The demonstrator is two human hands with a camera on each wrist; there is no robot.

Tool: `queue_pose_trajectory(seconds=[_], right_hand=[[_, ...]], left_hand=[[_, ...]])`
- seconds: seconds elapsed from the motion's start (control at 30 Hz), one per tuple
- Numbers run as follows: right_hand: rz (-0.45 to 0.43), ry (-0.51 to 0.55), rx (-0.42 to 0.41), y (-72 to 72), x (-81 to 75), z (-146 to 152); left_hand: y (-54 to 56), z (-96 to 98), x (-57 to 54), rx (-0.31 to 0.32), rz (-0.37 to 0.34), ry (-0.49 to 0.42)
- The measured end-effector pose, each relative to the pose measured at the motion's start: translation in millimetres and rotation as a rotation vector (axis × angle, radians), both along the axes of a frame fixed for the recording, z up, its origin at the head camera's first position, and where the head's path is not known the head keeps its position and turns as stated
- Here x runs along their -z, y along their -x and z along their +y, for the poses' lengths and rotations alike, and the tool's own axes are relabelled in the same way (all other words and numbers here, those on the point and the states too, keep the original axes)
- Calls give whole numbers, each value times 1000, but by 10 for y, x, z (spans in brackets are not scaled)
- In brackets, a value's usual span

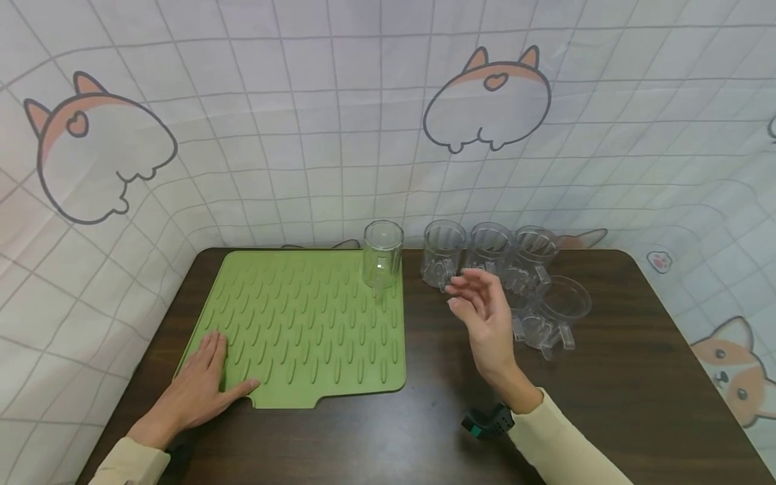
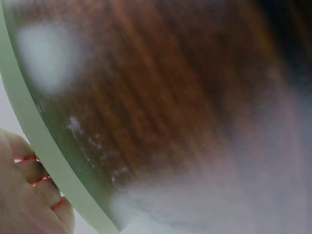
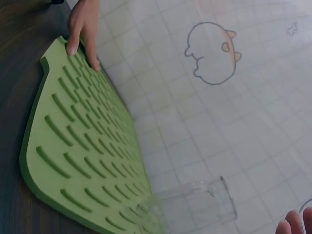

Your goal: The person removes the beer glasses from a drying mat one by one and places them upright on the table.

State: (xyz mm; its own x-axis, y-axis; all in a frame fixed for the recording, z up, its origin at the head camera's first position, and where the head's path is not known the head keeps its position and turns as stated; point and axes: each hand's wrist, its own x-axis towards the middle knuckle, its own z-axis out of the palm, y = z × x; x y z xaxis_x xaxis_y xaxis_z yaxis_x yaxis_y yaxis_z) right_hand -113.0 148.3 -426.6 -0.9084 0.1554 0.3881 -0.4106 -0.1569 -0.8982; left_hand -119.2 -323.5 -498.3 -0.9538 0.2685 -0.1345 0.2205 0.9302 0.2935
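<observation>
A green ridged mat (image 1: 303, 323) lies on the table's left half. My left hand (image 1: 197, 384) rests flat on its front left corner, thumb spread along the near edge. At the mat's back right corner stands a clear glass mug (image 1: 383, 252), its handle facing me. My right hand (image 1: 488, 323) is raised over the table right of the mat, holding nothing, with loosely bent fingers. Close beyond it in the head view stands another glass mug (image 1: 444, 249). The right wrist view catches only its fingertips (image 3: 295, 222), near the mug on the mat (image 3: 200, 202).
More clear mugs cluster on the right, among them one at the back (image 1: 536, 246) and one in front (image 1: 564, 300), partly overlapping. The dark wooden table (image 1: 388, 438) meets a white gridded cloth (image 1: 339, 135) at its back edge. A black band (image 1: 488, 422) is on my right wrist.
</observation>
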Motion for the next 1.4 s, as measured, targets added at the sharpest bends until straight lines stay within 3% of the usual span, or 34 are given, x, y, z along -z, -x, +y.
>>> queue_pose_trajectory(seconds=[0.27,0.6,1.2,1.4], right_hand=[[-56,-53,-60,139,95,-243],[-152,-104,-65,263,289,-450],[-190,-86,-65,535,533,-703],[-216,-144,-101,614,604,-733]], left_hand=[[-4,5,-22,-3,-1,1],[-17,4,-32,-9,-11,2],[-34,36,-49,-18,-26,-8],[-39,23,-64,-20,-24,-11]])
